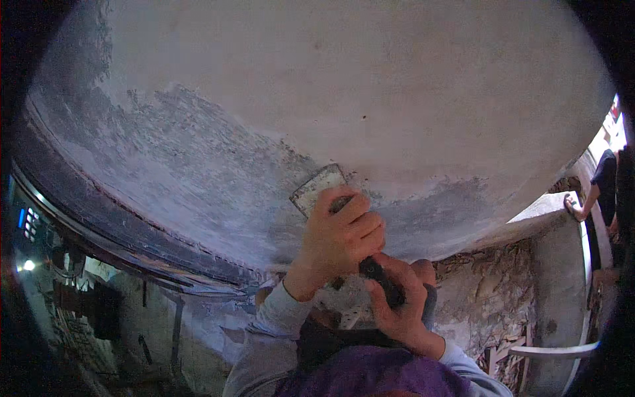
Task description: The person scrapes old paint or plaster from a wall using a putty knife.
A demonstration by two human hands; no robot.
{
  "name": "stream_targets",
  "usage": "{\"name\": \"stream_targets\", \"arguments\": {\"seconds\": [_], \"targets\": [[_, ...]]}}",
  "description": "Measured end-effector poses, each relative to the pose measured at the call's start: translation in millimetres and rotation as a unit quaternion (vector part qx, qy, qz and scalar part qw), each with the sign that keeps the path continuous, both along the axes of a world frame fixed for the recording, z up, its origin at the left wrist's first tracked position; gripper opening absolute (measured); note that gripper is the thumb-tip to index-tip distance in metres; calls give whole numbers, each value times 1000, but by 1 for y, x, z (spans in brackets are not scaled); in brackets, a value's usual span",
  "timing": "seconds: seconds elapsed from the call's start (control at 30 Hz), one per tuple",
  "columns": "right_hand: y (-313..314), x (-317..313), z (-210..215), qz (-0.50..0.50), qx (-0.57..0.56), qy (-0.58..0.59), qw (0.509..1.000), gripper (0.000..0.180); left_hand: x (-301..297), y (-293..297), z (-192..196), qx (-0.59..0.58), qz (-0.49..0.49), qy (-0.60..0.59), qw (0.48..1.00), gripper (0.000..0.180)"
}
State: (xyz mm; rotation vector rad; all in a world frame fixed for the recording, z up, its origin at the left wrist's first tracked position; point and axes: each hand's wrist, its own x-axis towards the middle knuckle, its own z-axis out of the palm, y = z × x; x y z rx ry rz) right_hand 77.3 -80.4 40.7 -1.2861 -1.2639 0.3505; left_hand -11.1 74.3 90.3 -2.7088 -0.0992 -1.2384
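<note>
A scraper [319,188] with a wide, whitish, smeared blade lies against the pale wall surface [410,79], at the edge of a rough grey patch [205,132]. My left hand [347,228] is closed around the tool just behind its blade, hiding most of the shaft. Below it, my right hand [403,301] grips a black handle [383,281], the thumb lying along its side. The handle lines up with the blade and looks like the tool's rear end, though the join is covered by my left fingers.
Bare, broken masonry [483,284] shows under the plaster at the right. A pale curved bar [555,351] crosses the lower right. Farther right, another person's arm [592,198] rests a hand on a ledge. A dark ledge [119,218] runs along the left, above a dim cluttered area.
</note>
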Motion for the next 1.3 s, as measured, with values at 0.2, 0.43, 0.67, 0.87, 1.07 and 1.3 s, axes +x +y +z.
{"name": "stream_targets", "arguments": {"seconds": [0.2, 0.43, 0.67, 0.87, 1.07, 1.3], "targets": [[0, 0, 10, -4, -22, -25, 999, 37, 3, 0, -3, 6, 16, -43, 999, 14], [-7, -3, 16, -21, -30, -42, 998, 38, 3, -2, -1, 6, 13, -39, 999, 15], [1, -8, 13, -74, -4, -56, 996, 38, -2, 1, -1, 24, 23, -22, 999, 19], [-3, -11, 14, 2, -15, 12, 1000, 38, -4, 5, 6, 4, -2, 1, 1000, 18], [-8, -13, 23, 19, -68, 87, 994, 38, -5, 5, 8, -1, -19, -15, 1000, 22], [1, -7, 23, 11, -42, 50, 998, 36, -3, 10, 18, 46, 24, -52, 997, 23]]}}
